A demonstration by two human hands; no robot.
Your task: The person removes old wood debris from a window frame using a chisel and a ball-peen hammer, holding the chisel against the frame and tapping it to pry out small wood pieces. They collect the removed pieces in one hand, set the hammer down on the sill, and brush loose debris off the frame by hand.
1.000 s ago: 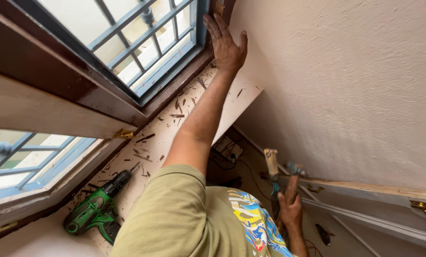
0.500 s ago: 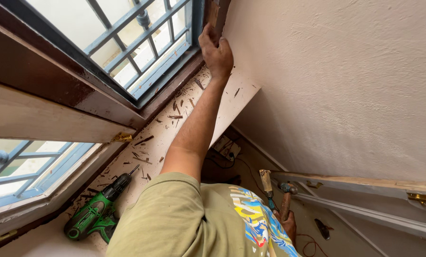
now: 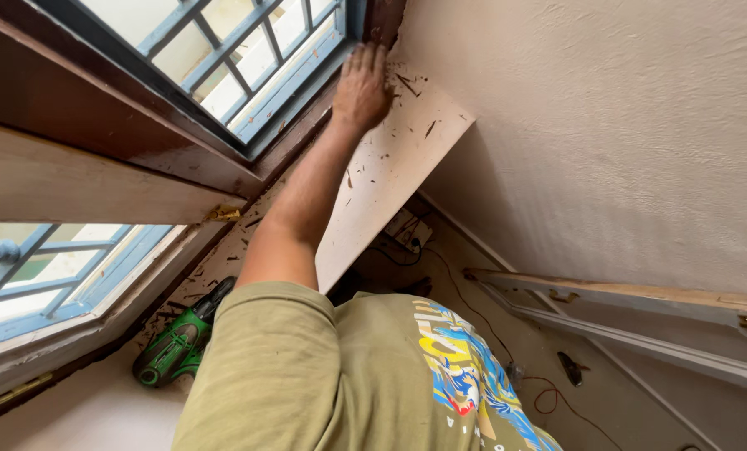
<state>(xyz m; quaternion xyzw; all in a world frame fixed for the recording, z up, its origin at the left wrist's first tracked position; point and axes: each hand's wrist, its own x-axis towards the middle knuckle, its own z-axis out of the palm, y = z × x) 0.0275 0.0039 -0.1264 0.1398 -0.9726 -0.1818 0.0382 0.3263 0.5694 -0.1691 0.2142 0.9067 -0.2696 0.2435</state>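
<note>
Pale, chip-strewn board of the window sill [image 3: 390, 159] under the left hand [image 3: 362, 86], upper middle of the frame. Hand lies palm down, fingers together and stretched toward the far corner where sill, dark wooden window frame [image 3: 164, 150] and rough plastered wall [image 3: 607, 142] meet. Nothing gripped: the hand is flat on the surface, fingertips reaching the corner by the frame's upright. Forearm runs down and left from there to an olive-green sleeve [image 3: 265, 367] at bottom centre.

Right hand not in view; cannot tell its state.

Sill scattered with dark wood splinters and shavings, thickest near the frame edge. Sill's right edge cuts a clean diagonal against the shadow below.

Left of the arm, lower left of frame: a green and black cordless drill [image 3: 177, 342] lying on the sill, near the elbow, not touched. Above it a small brass hinge [image 3: 223, 214] on the frame. Blue metal window bars [image 3: 248, 50] behind the glass, top of frame; more at far left.

Below, on the floor at centre: a white power strip [image 3: 408, 231] with black cable. Right side: long wooden boards [image 3: 632, 292] lying along the wall's base, with brass fittings.
</note>
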